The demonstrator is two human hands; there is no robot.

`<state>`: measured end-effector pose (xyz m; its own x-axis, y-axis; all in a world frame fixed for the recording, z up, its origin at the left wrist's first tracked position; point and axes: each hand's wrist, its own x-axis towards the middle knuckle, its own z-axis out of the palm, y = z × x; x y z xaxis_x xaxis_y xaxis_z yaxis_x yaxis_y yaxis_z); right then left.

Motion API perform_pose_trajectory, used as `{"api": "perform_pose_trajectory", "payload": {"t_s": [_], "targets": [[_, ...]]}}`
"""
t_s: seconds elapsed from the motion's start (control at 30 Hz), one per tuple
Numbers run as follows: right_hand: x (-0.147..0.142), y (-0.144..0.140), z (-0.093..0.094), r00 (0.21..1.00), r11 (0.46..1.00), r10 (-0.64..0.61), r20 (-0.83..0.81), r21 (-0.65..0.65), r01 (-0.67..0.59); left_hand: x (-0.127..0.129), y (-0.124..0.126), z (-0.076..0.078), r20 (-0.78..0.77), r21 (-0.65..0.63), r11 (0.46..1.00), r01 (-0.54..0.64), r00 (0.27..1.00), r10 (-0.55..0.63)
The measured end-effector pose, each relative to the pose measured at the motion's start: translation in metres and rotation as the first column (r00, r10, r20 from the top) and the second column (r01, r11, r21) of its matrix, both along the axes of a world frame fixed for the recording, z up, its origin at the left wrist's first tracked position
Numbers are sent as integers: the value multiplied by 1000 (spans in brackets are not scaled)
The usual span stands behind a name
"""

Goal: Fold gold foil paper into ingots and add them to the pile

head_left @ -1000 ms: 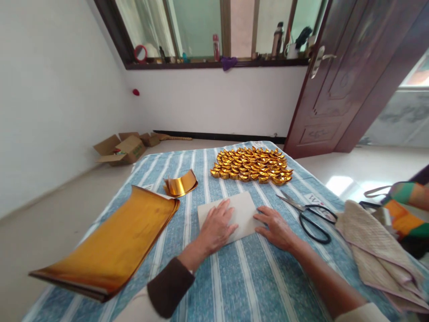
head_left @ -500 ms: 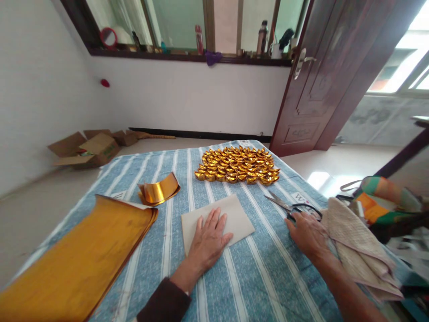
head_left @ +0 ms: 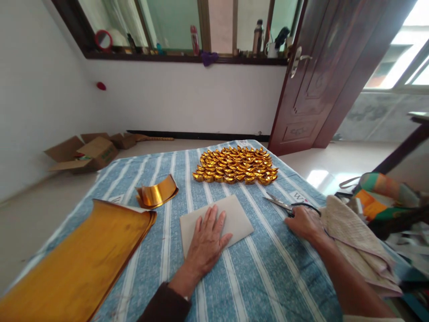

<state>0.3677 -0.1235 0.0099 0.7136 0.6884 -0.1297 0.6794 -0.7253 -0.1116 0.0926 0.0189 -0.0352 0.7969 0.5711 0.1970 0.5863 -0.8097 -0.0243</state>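
My left hand lies flat, fingers spread, on a folded pale sheet of paper in the middle of the blue striped cloth. My right hand rests over the black handles of a pair of scissors to the right of the sheet; the blades point away to the left. Whether the fingers have closed around the handles is hidden. A thick stack of gold foil sheets lies at the near left, and a small curled gold strip sits behind it.
Many folded gold paper ingots are laid out in rows at the far side of the cloth. A beige towel and a colourful bag lie at the right. Open cardboard boxes stand on the floor, a brown door behind.
My right hand has left the pale sheet and moved right onto the scissor handles. My left hand has stayed pressed on the sheet. The view has shifted slightly right.
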Motion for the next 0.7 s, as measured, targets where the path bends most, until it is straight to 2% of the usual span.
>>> {"api": "perform_pose_trajectory", "payload": {"t_s": [0.07, 0.13, 0.2, 0.27, 0.5, 0.7], "targets": [[4, -5, -2, 999, 998, 17, -43, 61, -14, -1, 1, -2, 19, 16, 1000, 13, 1000, -13], [6, -11, -7, 990, 982, 78, -117, 180, -56, -2, 1, -2, 27, 22, 1000, 20, 999, -20], [7, -15, -12, 967, 939, 186, -176, 323, -122, -3, 2, -2, 25, 25, 999, 22, 999, -23], [7, -16, -16, 940, 891, 289, -182, 409, -195, -3, 2, -2, 22, 38, 999, 25, 999, -26], [13, -2, -16, 868, 824, 471, -159, 430, -369, -5, 4, -2, 35, 90, 995, 41, 998, -45], [21, 4, -15, 833, 795, 531, -157, 433, -425, -4, 5, -2, 26, 120, 991, 52, 998, -55]]}}
